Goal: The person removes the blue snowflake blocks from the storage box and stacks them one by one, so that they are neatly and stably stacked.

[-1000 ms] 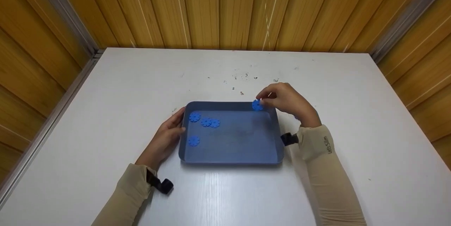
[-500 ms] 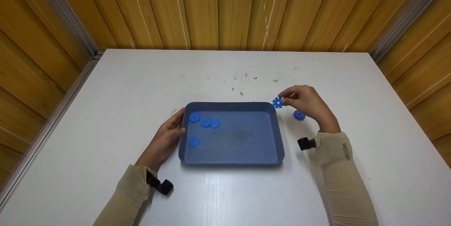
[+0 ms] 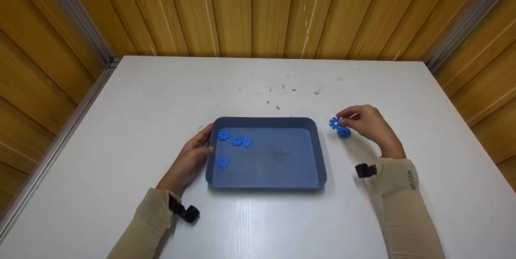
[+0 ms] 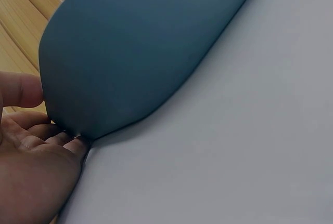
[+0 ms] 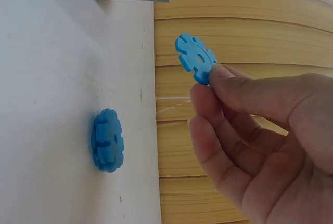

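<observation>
I can see the person's right hand (image 3: 366,125) out past the right side of the blue tray (image 3: 274,170). Its grip is narrow: the thumb and a finger pinch one blue disc (image 5: 188,57) near its edge. That disc has little notches all round and a hole in the middle. It is up in the air, off the white surface (image 3: 169,93), and close to a small pile of discs (image 5: 105,146). The right wrist view shows me the pile lying flat, one disc on top of another. The left hand (image 3: 193,156) holds the left side of the tray, with its fingertips at the bottom edge. Inside the tray I count four loose discs (image 3: 237,141), all toward the left. One is near the back left corner, two beside it overlap, and one sits nearer the front. Both arms wear tan sleeves (image 3: 397,176), with a small black camera (image 3: 363,170) at each wrist. A yellow wood wall (image 3: 268,13) stands behind the surface.
</observation>
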A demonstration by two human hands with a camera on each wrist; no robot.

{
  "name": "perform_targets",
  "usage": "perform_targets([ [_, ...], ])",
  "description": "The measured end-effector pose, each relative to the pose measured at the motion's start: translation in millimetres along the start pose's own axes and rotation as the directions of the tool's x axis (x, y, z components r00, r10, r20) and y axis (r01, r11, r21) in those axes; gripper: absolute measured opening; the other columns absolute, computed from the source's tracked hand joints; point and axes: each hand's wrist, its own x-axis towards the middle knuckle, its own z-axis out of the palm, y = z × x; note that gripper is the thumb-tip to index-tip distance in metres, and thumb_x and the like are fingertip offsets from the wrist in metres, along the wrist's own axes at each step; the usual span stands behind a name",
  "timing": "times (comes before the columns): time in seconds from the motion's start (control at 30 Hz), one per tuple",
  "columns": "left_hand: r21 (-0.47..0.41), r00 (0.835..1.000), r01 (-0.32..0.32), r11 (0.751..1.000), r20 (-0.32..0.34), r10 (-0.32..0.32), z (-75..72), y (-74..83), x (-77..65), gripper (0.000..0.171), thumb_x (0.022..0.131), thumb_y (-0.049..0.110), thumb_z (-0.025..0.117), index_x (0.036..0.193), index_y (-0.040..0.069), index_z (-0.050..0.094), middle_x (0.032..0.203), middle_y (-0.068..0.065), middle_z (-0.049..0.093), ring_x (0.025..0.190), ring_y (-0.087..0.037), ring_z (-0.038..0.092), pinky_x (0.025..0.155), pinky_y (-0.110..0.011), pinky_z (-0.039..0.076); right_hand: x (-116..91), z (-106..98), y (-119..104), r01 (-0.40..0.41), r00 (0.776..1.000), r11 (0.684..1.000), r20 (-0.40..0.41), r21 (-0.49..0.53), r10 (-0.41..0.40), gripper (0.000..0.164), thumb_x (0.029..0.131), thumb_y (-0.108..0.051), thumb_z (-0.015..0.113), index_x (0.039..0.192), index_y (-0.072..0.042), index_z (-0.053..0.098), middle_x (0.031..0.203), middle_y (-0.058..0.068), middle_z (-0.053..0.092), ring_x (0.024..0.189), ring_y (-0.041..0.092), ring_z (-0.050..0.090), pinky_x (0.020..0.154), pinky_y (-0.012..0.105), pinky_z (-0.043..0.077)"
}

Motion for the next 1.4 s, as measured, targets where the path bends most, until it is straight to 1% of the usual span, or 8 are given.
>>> perform_targets([
  [0.2, -0.007, 1.000, 0.010, 1.000, -0.010, -0.010, 0.2, -1.6, 1.4, 0.073, 0.089, -0.010, 0.046, 0.154, 0.014, 0.023, 0.162, 0.002, 0.015, 0.150, -0.015, 0.008, 0.122, -0.034, 0.008, -3.1, -0.5, 14.1, -0.014, 1.000, 1.000, 0.002, -0.001, 0.014, 0.029, 0.093, -0.014, 0.061, 0.119, -0.003, 0.066, 0.119, 0.021, 0.064, 0.107, 0.034, 0.058, 0.091, 0.046, 0.049],
  [0.37, -0.019, 1.000, -0.003, 1.000, 0.004, 0.003, -1.0, -2.7, 1.3, 0.074, 0.089, -0.011, 0.045, 0.154, 0.013, 0.020, 0.163, 0.000, 0.011, 0.150, -0.016, 0.005, 0.122, -0.034, 0.007, -3.3, -1.0, 23.0, -0.035, 0.999, 0.999, 0.009, 0.009, 0.035, 0.029, 0.093, -0.015, 0.060, 0.119, -0.003, 0.066, 0.122, 0.021, 0.063, 0.109, 0.035, 0.057, 0.091, 0.045, 0.048],
  [0.57, -0.017, 1.000, -0.015, 1.000, 0.008, 0.015, -1.1, -2.7, 0.4, 0.074, 0.089, -0.011, 0.045, 0.154, 0.012, 0.018, 0.163, 0.000, 0.011, 0.150, -0.015, 0.005, 0.122, -0.033, 0.007, -2.3, 0.3, 31.6, -0.062, 0.998, 0.998, 0.023, 0.014, 0.061, 0.031, 0.093, -0.016, 0.060, 0.120, -0.002, 0.065, 0.121, 0.022, 0.061, 0.111, 0.037, 0.056, 0.093, 0.047, 0.047],
  [0.87, -0.012, 1.000, -0.001, 1.000, 0.003, 0.001, -1.7, -2.6, 1.2, 0.075, 0.088, -0.010, 0.045, 0.154, 0.013, 0.019, 0.163, 0.001, 0.012, 0.150, -0.016, 0.006, 0.122, -0.034, 0.007, -1.7, 1.9, 37.2, -0.109, 0.993, 0.994, 0.040, 0.019, 0.109, 0.033, 0.093, -0.017, 0.060, 0.121, 0.000, 0.064, 0.122, 0.024, 0.059, 0.113, 0.037, 0.051, 0.097, 0.052, 0.042],
  [1.1, -0.008, 1.000, -0.007, 1.000, 0.004, 0.007, -0.6, -2.7, 1.2, 0.074, 0.089, -0.010, 0.045, 0.154, 0.013, 0.019, 0.163, 0.000, 0.012, 0.150, -0.016, 0.006, 0.122, -0.034, 0.007, -1.7, 2.8, 40.6, -0.116, 0.993, 0.993, 0.034, 0.008, 0.116, 0.032, 0.092, -0.015, 0.059, 0.120, 0.000, 0.064, 0.123, 0.024, 0.060, 0.110, 0.035, 0.053, 0.091, 0.043, 0.044],
  [1.4, -0.023, 1.000, -0.010, 1.000, 0.012, 0.010, -0.6, -2.0, 0.7, 0.074, 0.089, -0.011, 0.043, 0.154, 0.012, 0.018, 0.163, 0.000, 0.012, 0.150, -0.016, 0.006, 0.122, -0.034, 0.006, -2.1, 2.3, 43.0, -0.135, 0.990, 0.991, 0.041, 0.023, 0.134, 0.033, 0.093, -0.016, 0.057, 0.121, -0.002, 0.064, 0.126, 0.023, 0.058, 0.111, 0.034, 0.053, 0.095, 0.045, 0.043],
])
